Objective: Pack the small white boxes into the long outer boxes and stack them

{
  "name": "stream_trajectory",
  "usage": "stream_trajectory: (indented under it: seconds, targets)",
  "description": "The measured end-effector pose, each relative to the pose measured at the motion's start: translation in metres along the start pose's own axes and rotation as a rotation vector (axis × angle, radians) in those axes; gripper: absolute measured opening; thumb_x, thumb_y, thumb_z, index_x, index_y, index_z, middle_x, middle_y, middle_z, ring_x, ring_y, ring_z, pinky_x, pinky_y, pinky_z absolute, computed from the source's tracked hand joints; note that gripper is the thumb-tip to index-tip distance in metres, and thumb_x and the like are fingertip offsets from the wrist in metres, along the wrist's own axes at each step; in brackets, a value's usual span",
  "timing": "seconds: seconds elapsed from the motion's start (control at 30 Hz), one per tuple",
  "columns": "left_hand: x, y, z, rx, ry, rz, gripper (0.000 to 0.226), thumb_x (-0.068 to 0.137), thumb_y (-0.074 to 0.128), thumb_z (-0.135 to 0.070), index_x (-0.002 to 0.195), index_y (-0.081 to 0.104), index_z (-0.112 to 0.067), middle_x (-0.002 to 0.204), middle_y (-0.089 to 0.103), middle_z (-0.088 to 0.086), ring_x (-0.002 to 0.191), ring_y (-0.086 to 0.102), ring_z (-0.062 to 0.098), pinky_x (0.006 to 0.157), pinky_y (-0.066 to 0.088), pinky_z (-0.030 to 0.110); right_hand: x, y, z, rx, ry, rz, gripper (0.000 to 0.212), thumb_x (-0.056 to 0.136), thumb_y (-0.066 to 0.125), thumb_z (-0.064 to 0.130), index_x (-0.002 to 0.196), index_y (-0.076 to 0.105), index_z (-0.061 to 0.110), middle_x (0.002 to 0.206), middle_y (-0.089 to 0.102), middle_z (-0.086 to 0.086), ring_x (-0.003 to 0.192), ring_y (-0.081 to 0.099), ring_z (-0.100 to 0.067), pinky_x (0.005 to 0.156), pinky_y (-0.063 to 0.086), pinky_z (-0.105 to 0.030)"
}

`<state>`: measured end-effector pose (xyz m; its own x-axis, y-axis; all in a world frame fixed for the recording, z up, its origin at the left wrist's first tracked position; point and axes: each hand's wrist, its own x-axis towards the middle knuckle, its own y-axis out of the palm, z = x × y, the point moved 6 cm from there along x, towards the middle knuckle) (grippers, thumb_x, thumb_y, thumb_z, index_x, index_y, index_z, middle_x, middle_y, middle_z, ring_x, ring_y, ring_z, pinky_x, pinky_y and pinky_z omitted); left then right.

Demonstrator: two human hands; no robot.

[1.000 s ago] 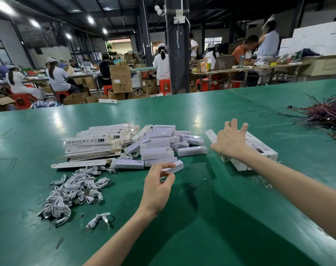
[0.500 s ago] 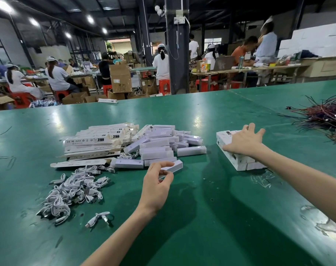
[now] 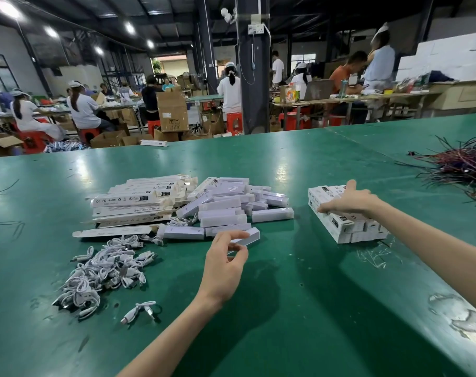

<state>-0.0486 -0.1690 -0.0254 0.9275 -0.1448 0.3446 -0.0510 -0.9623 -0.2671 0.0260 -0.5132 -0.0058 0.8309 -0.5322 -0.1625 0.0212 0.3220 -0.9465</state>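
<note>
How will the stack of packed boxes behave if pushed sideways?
The stack of packed boxes probably slides easily: the green table looks glossy. Its boxes lie loose, so upper ones may shift despite the right hand on top.

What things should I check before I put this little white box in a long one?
1. Left hand pinches the nearest small white box: ok.
2. Grip firm enough to lift: cannot tell.
3. Long outer boxes lie ready nearby: ok.
4. Right hand free to help: not ok, it presses on the packed stack.
5. Cable heap clear of the left hand: ok.
</note>
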Motion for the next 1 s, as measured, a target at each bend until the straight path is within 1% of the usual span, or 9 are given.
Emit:
stream_trajectory:
  seconds: [0.27,0.37,0.47,0.53,0.63,0.73,0.87,0.93,1.0]
  targets:
    - [0.005,-0.006,-0.011,0.069,0.088,0.000,0.033,0.091,0.057,0.000,0.099,0.059,-0.032,0.110,0.056,-0.008,0.091,0.056,-0.005,0.072,0.044,0.009,-0.005,-0.001,0.001,0.021,-0.010,0.004,0.120,0.059,0.067,0.077,0.147,0.007,0.023,0.146,0.032,-0.025,0.130,0.035,-0.044,0.105,0.036,-0.054]
    - [0.032,-0.042,-0.016,0.212,0.154,-0.095,0.030,0.091,0.056,-0.001,0.102,0.057,-0.029,0.111,0.054,-0.008,0.091,0.055,-0.007,0.079,0.046,0.011,-0.025,-0.014,0.015,-0.027,-0.133,-0.365,0.095,0.073,0.060,0.074,0.138,0.032,0.010,0.139,0.038,-0.023,0.127,0.037,-0.039,0.100,0.033,-0.056]
    - [0.079,-0.096,-0.004,0.519,0.104,-0.192,0.032,0.088,0.052,0.007,0.114,0.060,-0.011,0.119,0.057,0.004,0.098,0.055,0.004,0.094,0.043,0.022,-0.073,-0.020,0.039,0.284,-0.536,-0.780,0.040,0.089,0.062,0.040,0.088,0.068,0.001,0.110,0.061,-0.016,0.100,0.054,-0.033,0.088,0.040,-0.048]
    - [0.104,-0.133,0.015,0.778,0.020,-0.213,0.043,0.083,0.052,0.010,0.122,0.058,-0.008,0.125,0.057,0.009,0.112,0.052,0.019,0.102,0.040,0.032,-0.093,-0.005,0.049,0.456,-0.660,-0.703,0.045,0.095,0.056,0.025,0.059,0.065,-0.001,0.080,0.068,-0.015,0.071,0.060,-0.031,0.071,0.046,-0.041]
    - [0.126,-0.178,0.051,1.044,-0.134,-0.157,0.051,0.083,0.054,0.004,0.131,0.052,-0.013,0.135,0.052,0.009,0.123,0.046,0.027,0.104,0.038,0.044,-0.108,0.029,0.065,0.479,-0.689,-0.434,0.033,0.087,0.054,0.002,0.055,0.058,-0.003,0.061,0.062,-0.015,0.054,0.053,-0.028,0.051,0.036,-0.031]
    - [0.138,-0.203,0.076,1.205,-0.212,-0.028,0.046,0.090,0.056,-0.011,0.134,0.048,-0.019,0.141,0.047,0.006,0.130,0.041,0.028,0.108,0.033,0.049,-0.116,0.043,0.067,0.469,-0.673,-0.379,0.035,0.074,0.057,-0.009,0.047,0.044,0.010,0.047,0.047,-0.003,0.049,0.043,-0.021,0.050,0.030,-0.032]
    - [0.145,-0.207,0.092,1.268,-0.198,0.135,0.039,0.089,0.049,-0.006,0.125,0.055,-0.019,0.135,0.052,0.003,0.120,0.049,0.024,0.101,0.041,0.045,-0.123,0.044,0.068,0.381,-0.709,-0.373,0.051,0.064,0.057,-0.010,0.047,0.018,0.019,0.042,0.021,0.001,0.047,0.021,-0.018,0.049,0.017,-0.034]
    - [0.148,-0.204,0.094,1.276,-0.158,0.150,0.030,0.093,0.049,-0.010,0.120,0.058,-0.019,0.130,0.054,0.002,0.114,0.053,0.021,0.096,0.045,0.043,-0.121,0.046,0.063,0.428,-0.701,-0.371,0.046,0.067,0.056,-0.005,0.046,0.022,0.017,0.040,0.023,0.003,0.044,0.023,-0.018,0.046,0.020,-0.033]
    - [0.150,-0.200,0.092,1.308,-0.105,0.161,0.025,0.098,0.049,-0.018,0.120,0.059,-0.020,0.129,0.055,0.001,0.112,0.055,0.021,0.095,0.046,0.041,-0.118,0.051,0.059,0.562,-0.678,-0.343,0.039,0.076,0.060,-0.003,0.046,0.039,0.011,0.040,0.041,0.003,0.043,0.039,-0.018,0.049,0.036,-0.035]
